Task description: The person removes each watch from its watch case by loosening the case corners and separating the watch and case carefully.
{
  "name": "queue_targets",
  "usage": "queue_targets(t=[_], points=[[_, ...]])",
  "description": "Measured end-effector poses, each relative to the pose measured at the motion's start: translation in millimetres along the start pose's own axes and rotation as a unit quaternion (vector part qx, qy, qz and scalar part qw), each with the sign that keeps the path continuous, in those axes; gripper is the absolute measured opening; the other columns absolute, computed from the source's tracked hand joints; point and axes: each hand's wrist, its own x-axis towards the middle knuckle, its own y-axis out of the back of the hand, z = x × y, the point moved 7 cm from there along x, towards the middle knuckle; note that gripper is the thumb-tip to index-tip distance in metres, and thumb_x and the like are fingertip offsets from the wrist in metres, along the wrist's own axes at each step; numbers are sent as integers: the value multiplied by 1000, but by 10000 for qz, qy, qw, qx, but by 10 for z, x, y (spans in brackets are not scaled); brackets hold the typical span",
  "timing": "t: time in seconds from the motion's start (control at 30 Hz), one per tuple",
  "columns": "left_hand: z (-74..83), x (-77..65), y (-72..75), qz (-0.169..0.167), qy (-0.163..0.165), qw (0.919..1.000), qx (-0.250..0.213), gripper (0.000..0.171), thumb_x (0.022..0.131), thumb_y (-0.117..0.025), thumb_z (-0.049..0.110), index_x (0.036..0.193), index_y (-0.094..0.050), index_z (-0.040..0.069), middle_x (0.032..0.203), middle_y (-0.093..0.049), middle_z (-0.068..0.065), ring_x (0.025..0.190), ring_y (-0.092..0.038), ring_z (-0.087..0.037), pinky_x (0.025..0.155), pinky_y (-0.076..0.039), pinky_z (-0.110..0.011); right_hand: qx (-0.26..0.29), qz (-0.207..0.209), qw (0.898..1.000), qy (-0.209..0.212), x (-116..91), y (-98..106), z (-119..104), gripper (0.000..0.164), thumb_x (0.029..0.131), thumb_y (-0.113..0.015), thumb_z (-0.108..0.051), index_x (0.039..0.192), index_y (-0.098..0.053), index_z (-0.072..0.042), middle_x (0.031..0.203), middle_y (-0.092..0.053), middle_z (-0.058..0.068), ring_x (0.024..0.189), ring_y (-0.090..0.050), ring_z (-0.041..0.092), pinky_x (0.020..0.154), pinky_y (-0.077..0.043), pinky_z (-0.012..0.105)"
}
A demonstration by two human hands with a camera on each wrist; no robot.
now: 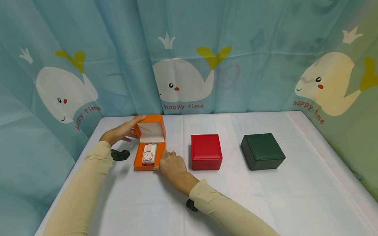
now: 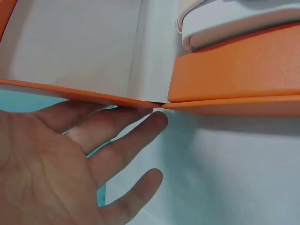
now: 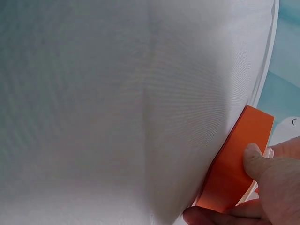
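Note:
An orange watch box (image 1: 136, 162) stands with its lid raised, at the left of the table. Inside lies a watch (image 1: 149, 154) with a white strap and a squarish face. My left hand (image 1: 123, 131) touches the left side of the raised lid (image 1: 150, 132); in the left wrist view its fingers (image 2: 126, 152) are mostly straight, two partly behind the lid. At the front right corner of the base, my right hand (image 1: 173, 166) grips the box. The right wrist view shows digits against the orange side (image 3: 229, 164), with other fingers partly hidden.
A closed red box (image 1: 206, 150) stands right of my right hand, and a closed dark green box (image 1: 263, 152) is farther right. White cloth covers the table (image 1: 304, 197). A blue curtain with printed whales (image 1: 187, 80) hangs along the back edge.

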Motion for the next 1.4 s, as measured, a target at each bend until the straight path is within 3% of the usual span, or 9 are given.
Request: queue_targets(t=[0.37, 0.53, 0.63, 0.77, 0.83, 0.9, 1.07, 1.2, 1.4], points=[[-13, -10, 19, -62, 21, 9999, -101, 88, 96, -34, 75, 121, -50, -8, 134, -52, -26, 134, -45, -43, 111, -32, -60, -119, -94, 9998, 122, 17, -14, -10, 73, 92, -66, -58, 126, -67, 7, 94, -72, 10, 77, -64, 18, 62, -57, 28], [91, -22, 118, 569, -652, 9959, -263, 75, 100, -52, 60, 133, -58, -8, 144, -49, -23, 137, -42, -40, 112, -32, -58, -313, 46, 9993, 215, -1, 10, -22, 72, 92, -67, -59, 122, -69, 7, 90, -72, 9, 73, -63, 16, 59, -56, 27], [206, -71, 168, 1008, -1158, 9875, -344, 70, 100, -61, 47, 148, -48, -3, 148, -48, -23, 138, -41, -37, 113, -30, -57, -395, 140, 9988, 243, -7, 21, -25, 71, 91, -68, -59, 120, -70, 6, 87, -71, 8, 71, -62, 16, 58, -55, 26], [320, -163, 194, 1433, -1655, 9755, -216, 58, 102, -62, 38, 144, -54, -2, 141, -55, -23, 133, -46, -37, 112, -32, -56, -543, 82, 9981, 288, -6, 21, -37, 74, 92, -65, -60, 123, -68, 7, 90, -72, 9, 73, -61, 16, 59, -55, 26], [377, -220, 217, 1839, -1950, 9633, -139, 53, 104, -60, 34, 141, -56, -3, 139, -57, -23, 131, -49, -37, 110, -36, -55, -659, 73, 9974, 290, -3, 21, -43, 74, 93, -64, -61, 125, -68, 7, 90, -71, 9, 73, -60, 15, 58, -55, 25], [429, -308, 254, 2467, -2246, 9426, -92, 49, 105, -59, 31, 140, -57, -3, 139, -58, -22, 129, -51, -37, 107, -39, -53, -802, 73, 9963, 307, -3, 23, -49, 75, 93, -63, -62, 125, -68, 6, 90, -71, 9, 72, -59, 15, 57, -54, 24], [529, -640, 296, 3980, -2900, 8703, -74, 40, 103, -61, 23, 139, -62, 4, 141, -59, -13, 132, -51, -29, 107, -41, -47, -971, 120, 9948, 295, -6, 36, -46, 74, 93, -61, -63, 126, -69, 3, 86, -69, 8, 71, -57, 14, 57, -53, 23], [590, -867, 187, 4123, -3619, 8360, -142, 39, 98, -64, 7, 137, -63, 4, 139, -61, -10, 131, -51, -26, 107, -41, -43, -943, 116, 9952, 236, -2, 27, -34, 73, 93, -62, -62, 125, -69, 3, 85, -68, 7, 71, -57, 14, 59, -53, 23], [657, -1204, -102, 4169, -4443, 7928, 173, 40, 86, -64, -17, 125, -63, -13, 122, -65, -27, 115, -58, -35, 99, -47, -37, -890, -21, 9957, 256, -3, -4, -53, 74, 95, -59, -62, 127, -67, 4, 86, -68, 8, 74, -58, 15, 60, -54, 24]])
